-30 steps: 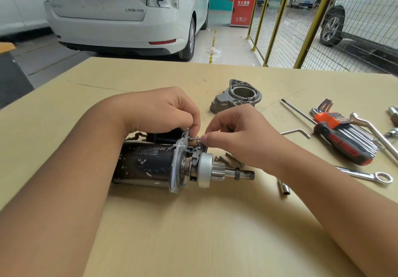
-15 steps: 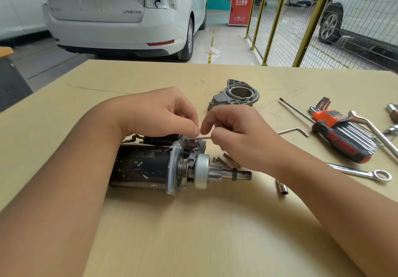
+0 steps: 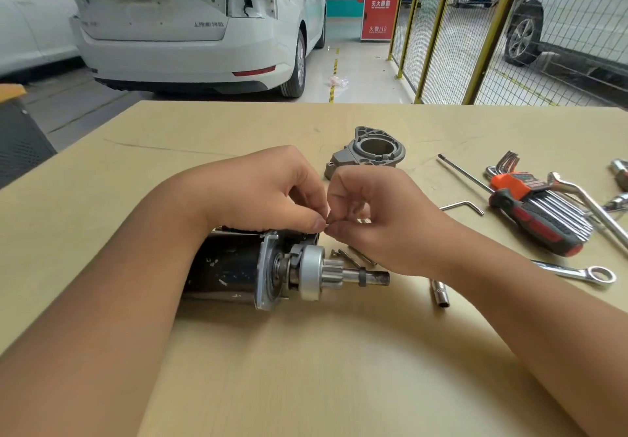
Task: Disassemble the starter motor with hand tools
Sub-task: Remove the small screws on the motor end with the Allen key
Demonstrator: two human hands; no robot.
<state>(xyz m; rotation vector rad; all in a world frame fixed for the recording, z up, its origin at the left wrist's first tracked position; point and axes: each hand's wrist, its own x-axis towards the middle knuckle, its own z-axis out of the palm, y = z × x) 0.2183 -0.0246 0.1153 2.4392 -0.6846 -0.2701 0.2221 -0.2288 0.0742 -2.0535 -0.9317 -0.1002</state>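
Note:
The black starter motor (image 3: 234,266) lies on its side on the table, its silver pinion gear and shaft (image 3: 334,275) pointing right. My left hand (image 3: 258,191) rests over the top of the motor with curled fingers. My right hand (image 3: 384,219) meets it fingertip to fingertip just above the motor's front plate. Between the fingertips both hands pinch a small thin metal pin (image 3: 327,226), mostly hidden by the fingers. The removed grey nose housing (image 3: 370,149) stands behind my right hand.
Loose long screws (image 3: 353,256) lie beside the shaft. To the right lie a small socket (image 3: 440,292), a bent hex key (image 3: 462,205), an orange hex key set (image 3: 540,208), a ring spanner (image 3: 577,271) and other wrenches. The tan table (image 3: 306,368) ends before a white car.
My right hand has drawn the thin pin out of the motor's front plate and lifted slightly. My left hand stayed on top of the motor, its fingertips now meeting the right's.

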